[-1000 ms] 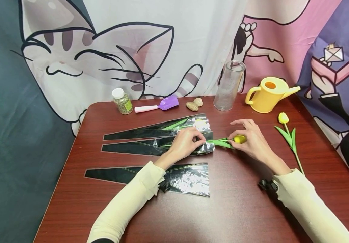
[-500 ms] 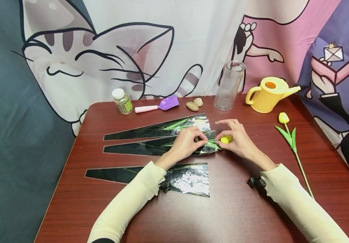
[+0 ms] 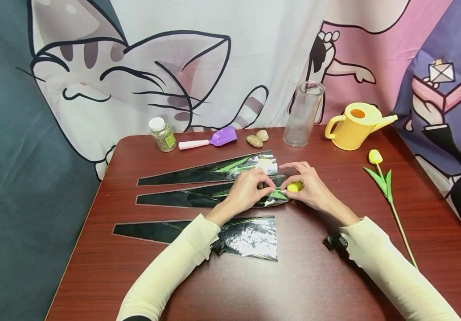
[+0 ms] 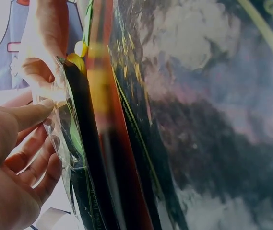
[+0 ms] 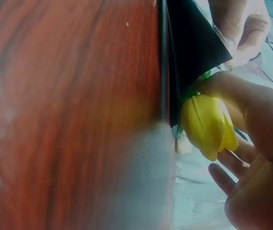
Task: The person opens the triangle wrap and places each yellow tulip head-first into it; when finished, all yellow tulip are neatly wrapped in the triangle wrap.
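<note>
My left hand (image 3: 248,187) pinches the clear film at the wide mouth of the middle flower sleeve (image 3: 178,196), which has a black back. At that mouth my right hand (image 3: 310,191) pinches a yellow tulip (image 5: 206,125) by the stem, just under its bloom. The tulip's green leaves lie inside the sleeve while the bloom sticks out at the mouth. In the left wrist view, the left thumb and fingers hold the clear film (image 4: 62,132) away from the dark back. Most of the stem is hidden under the left hand.
Behind lies another sleeve (image 3: 174,174) with a tulip inside; nearer lies a third sleeve (image 3: 250,238). A loose tulip (image 3: 387,187) rests at right. Along the back stand a jar (image 3: 162,135), purple shovel (image 3: 222,136), stones (image 3: 255,141), glass vase (image 3: 302,116) and yellow watering can (image 3: 352,127).
My right hand has moved left with the tulip, so its leaves have slid into the sleeve and the bloom is near the mouth. My left hand has hardly moved.
</note>
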The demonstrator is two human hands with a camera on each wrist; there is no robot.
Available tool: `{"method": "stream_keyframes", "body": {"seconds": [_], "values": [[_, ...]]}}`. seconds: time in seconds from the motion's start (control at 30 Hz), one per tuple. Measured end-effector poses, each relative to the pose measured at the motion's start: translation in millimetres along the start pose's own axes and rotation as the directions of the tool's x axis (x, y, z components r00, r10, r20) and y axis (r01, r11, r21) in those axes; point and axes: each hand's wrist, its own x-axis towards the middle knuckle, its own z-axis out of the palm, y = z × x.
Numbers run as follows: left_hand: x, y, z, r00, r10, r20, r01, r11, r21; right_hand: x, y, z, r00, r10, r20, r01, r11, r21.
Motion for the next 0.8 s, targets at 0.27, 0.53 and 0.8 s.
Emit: {"method": "stream_keyframes", "body": {"seconds": [0.27,0.53,0.8], "values": [[-1.2,-1.1,0.5,1.0,-0.004,0.009,0.004,1.0,0.015,-2,-3,-5,0.999,0.03,0.041,-0.03,1.0,0.007],[-4.4,-4.1,0.6,1.0,-0.023,-0.006,0.023,1.0,0.017,-8,-1,-35,0.997,0.076,0.009,-0.076,0.997,0.013],[-4.5,-4.4,0.4,1.0,-0.027,-0.005,0.027,0.999,0.024,-22,8,-53,0.978,0.202,0.057,-0.204,0.979,0.017]]}}
